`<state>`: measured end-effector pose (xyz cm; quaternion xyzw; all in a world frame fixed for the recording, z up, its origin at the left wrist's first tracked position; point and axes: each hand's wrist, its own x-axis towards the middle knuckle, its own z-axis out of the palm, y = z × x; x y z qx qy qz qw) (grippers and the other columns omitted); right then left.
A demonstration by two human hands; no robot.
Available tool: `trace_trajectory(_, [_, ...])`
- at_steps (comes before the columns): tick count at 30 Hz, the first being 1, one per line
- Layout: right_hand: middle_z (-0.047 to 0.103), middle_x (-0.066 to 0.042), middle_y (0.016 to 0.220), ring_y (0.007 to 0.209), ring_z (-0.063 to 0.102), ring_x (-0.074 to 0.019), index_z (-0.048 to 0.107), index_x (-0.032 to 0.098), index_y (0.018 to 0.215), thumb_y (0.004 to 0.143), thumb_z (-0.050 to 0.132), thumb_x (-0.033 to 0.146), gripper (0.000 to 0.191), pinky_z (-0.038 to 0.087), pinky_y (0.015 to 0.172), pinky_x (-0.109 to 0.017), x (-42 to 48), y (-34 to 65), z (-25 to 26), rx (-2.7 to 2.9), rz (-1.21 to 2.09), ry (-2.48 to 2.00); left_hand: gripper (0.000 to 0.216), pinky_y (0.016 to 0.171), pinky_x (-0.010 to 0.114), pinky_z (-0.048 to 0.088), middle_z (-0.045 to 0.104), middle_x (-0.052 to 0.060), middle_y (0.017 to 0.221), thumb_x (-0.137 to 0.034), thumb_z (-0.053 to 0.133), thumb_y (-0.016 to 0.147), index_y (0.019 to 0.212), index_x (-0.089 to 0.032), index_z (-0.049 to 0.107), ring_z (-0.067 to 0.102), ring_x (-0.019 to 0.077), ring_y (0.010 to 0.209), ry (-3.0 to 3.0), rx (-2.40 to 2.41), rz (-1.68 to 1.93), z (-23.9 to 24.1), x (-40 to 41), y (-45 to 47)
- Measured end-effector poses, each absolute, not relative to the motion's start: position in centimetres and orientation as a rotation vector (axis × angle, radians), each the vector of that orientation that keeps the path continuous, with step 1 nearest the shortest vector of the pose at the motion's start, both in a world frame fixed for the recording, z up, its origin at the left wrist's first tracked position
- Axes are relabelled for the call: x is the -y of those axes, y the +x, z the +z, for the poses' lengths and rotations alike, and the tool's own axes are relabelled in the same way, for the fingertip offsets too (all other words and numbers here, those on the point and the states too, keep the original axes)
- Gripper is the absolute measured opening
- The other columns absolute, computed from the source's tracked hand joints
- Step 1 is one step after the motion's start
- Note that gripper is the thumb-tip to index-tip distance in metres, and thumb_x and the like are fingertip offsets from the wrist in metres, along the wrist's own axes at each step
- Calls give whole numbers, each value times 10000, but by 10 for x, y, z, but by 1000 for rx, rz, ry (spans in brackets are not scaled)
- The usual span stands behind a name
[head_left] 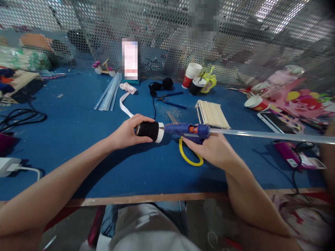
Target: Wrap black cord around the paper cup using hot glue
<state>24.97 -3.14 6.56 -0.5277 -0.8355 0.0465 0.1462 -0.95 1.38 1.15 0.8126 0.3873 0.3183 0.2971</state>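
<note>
My left hand [128, 132] is wrapped round a paper cup covered in black material [149, 131], held on its side with its white rim facing right. My right hand [210, 148] grips a blue hot glue gun [187, 129]. The gun's nozzle touches the cup's rim. A long clear glue stick [272, 136] juts out of the gun's back toward the right. Both hands hover just above the blue tabletop [78, 139].
Scissors with a yellow handle [188, 157] lie under the gun. Wooden craft sticks [211, 113], pliers [170, 99], spare glue sticks [110, 92], a white ribbon [127, 96] and stacked paper cups [193, 75] lie beyond. A phone [274, 122] and pink craft clutter are right; cables left.
</note>
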Motion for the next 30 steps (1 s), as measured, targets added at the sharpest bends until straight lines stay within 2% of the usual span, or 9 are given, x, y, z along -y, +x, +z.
trace_trajectory(5, [587,-49,578,582,538,-187,671,205,767,798,473,299,222,383,547,-304,31,253,68,2577,124,-1427,526,886,367,437,555,77,1091,-354,707,655,1132,-206,540,541,223,997,2197,-1004,848,12,-15,-10])
trace_trajectory(12, [554,-27,552,537,522,-159,620,179,697,795,506,304,195,383,535,-292,27,250,65,2334,279,-1522,514,914,376,419,546,82,1089,-357,697,673,1135,-211,525,519,227,1029,2297,-926,834,15,-15,-11])
trace_trajectory(20, [515,-9,496,485,487,-135,582,198,606,778,501,280,208,375,494,-275,32,252,71,2382,328,-1469,521,935,365,407,520,88,1113,-353,687,687,1151,-193,517,516,224,1039,2309,-899,822,14,-15,-12])
trace_trajectory(26, [512,12,489,476,480,-111,427,199,523,778,539,289,293,372,472,-243,28,252,67,2258,386,-1445,505,921,376,418,491,99,1142,-317,675,712,1167,-199,491,503,225,1065,2363,-864,795,16,-13,-12])
trace_trajectory(30, [522,16,502,479,478,-105,432,193,539,770,555,275,274,359,464,-238,24,251,66,2258,391,-1449,487,927,368,416,486,111,1147,-306,667,724,1162,-187,491,495,225,1082,2397,-838,801,18,-12,-12])
